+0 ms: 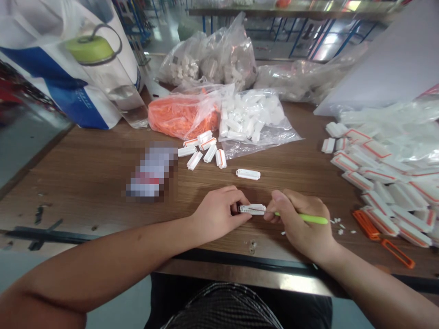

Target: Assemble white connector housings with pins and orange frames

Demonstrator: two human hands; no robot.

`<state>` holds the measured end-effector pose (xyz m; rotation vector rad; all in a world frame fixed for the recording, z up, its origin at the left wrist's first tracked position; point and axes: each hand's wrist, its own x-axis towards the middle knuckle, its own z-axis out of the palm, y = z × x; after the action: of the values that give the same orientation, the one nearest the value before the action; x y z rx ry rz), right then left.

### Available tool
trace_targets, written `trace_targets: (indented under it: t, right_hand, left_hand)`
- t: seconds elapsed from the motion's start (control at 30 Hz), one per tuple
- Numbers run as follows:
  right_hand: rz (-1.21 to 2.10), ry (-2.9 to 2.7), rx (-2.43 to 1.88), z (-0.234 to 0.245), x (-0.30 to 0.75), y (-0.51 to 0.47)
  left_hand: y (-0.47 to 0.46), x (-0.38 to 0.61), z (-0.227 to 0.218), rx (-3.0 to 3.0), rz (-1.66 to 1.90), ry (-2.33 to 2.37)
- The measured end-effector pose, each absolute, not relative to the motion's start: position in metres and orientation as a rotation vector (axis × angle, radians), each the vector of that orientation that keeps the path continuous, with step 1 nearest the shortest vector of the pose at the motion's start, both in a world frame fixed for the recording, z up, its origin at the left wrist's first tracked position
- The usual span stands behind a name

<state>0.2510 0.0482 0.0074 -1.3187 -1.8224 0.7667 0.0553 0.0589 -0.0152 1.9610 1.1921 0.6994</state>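
My left hand (219,212) is closed, pinching the left end of a small white plastic part (253,209) just above the wooden table (85,178). My right hand (298,219) is closed around a thin green tool (310,219), its tip meeting the part's right end. Another white part (248,174) lies alone on the table just beyond my hands. Several white parts with orange seals (204,151) lie further back, left of centre.
A clear bag of orange seals (181,114) and bags of white parts (252,119) sit at the back. A large pile of finished parts (387,178) fills the right side, with loose orange seals (398,252) near the front edge. A bottle in a bag (103,68) stands back left.
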Motion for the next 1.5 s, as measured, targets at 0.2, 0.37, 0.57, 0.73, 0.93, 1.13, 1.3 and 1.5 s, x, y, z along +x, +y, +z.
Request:
trace_targets:
  t: [0.2,0.37,0.57,0.73,0.93,1.13,1.3,1.5]
  right_hand:
    - [0.744,-1.839,-1.308,0.0078,0.2496,0.0496]
    - [0.742,-1.92,-1.294,0.0075,0.2493,0.0516]
    - [0.752,-1.825,-1.296,0.0046,0.2491,0.05]
    - [0.774,-1.829,-1.311,0.0025,0.2497,0.0505]
    - [0.821,-1.786,-1.329,0.0035,0.2492,0.0512]
    - [0.795,-1.802,-1.341,0.0056,0.2493,0.0516]
    - [0.78,-1.723,-1.328,0.0062,0.2531,0.0511]
    - [0.782,-1.749,-1.336,0.0048,0.2525,0.0521]
  left_hand:
    - [0.0592,0.0547,-0.0153,1.969,0.706,1.183]
    - [0.0589,0.0547,-0.0164,1.972,0.715,1.181]
    - [0.059,0.0547,-0.0177,1.967,0.704,1.193]
    - [0.0597,0.0548,-0.016,1.972,0.71,1.195]
    - [0.0598,0.0549,-0.015,1.959,0.707,1.192]
    - [0.06,0.0547,-0.0142,1.967,0.695,1.195]
    - [0.0598,0.054,-0.0138,1.965,0.679,1.202]
    - [0.0601,0.0546,-0.0132,1.979,0.686,1.203]
